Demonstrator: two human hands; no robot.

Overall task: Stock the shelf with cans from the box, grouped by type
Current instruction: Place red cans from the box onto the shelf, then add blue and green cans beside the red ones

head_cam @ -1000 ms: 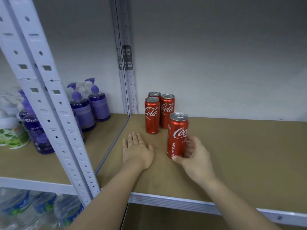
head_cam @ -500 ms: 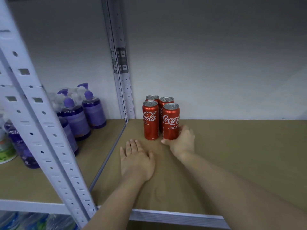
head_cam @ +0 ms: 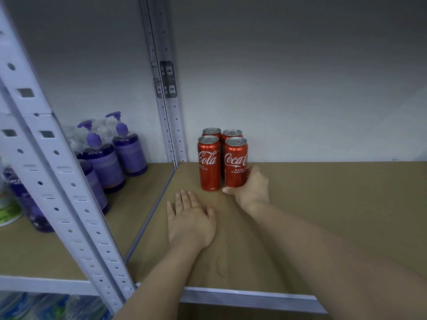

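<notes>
From the head view, your right hand (head_cam: 250, 185) grips the front-right cola can (head_cam: 235, 162), which stands upright on the shelf (head_cam: 323, 204) in a block of four red cans near the back-left corner. Your left hand (head_cam: 190, 221) lies flat and empty on the board, just before them.

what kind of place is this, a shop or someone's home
Probably a shop or stockroom: slotted metal shelving uprights, purple pump bottles lined up in the next bay, and four red cola cans grouped on the brown shelf board.
</notes>
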